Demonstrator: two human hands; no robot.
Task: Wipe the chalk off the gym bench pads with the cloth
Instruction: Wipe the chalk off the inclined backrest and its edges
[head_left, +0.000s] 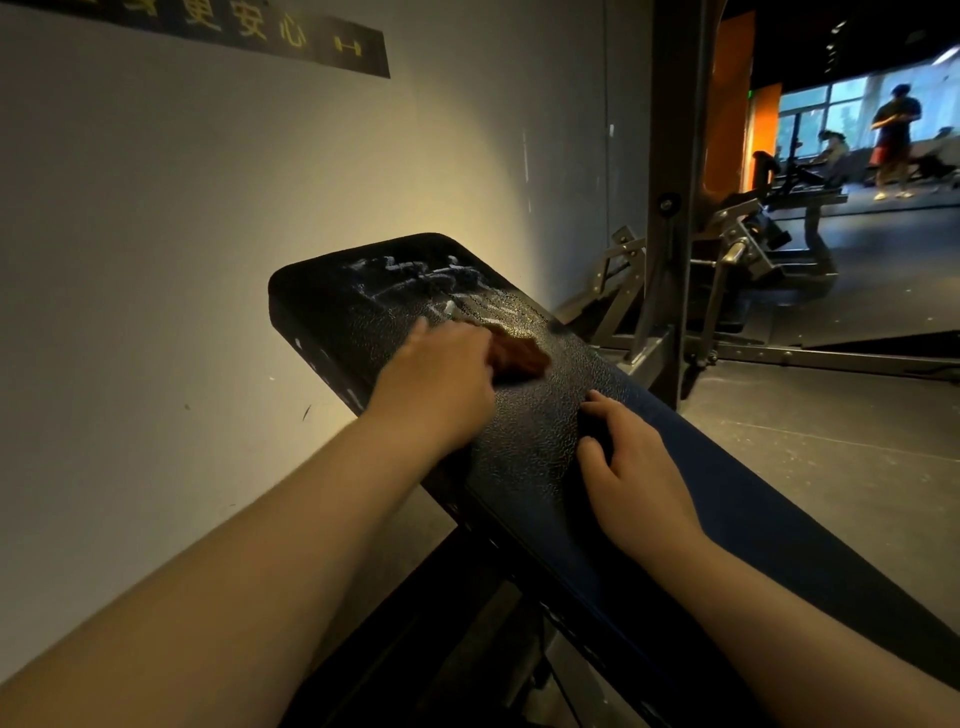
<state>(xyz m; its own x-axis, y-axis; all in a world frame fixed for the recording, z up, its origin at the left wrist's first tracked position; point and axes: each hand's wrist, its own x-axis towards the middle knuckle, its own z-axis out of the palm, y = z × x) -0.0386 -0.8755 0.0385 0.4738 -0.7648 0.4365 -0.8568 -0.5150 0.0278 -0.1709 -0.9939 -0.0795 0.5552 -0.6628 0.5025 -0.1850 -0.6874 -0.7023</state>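
A black textured bench pad (524, 431) slopes from the lower right up toward the wall. White chalk marks (415, 283) cover its far end. My left hand (441, 379) presses a reddish-brown cloth (522, 356) flat on the pad just below the chalk; the cloth sticks out to the right of my fingers and looks blurred. My right hand (631, 467) lies flat on the pad's right side, fingers spread, holding nothing.
A pale wall (182, 234) runs close along the bench's left side. A dark steel rack post (670, 208) and machine frames (748, 249) stand to the right. Grey gym floor (831, 441) lies beside the bench. A person (893, 140) stands far off by the windows.
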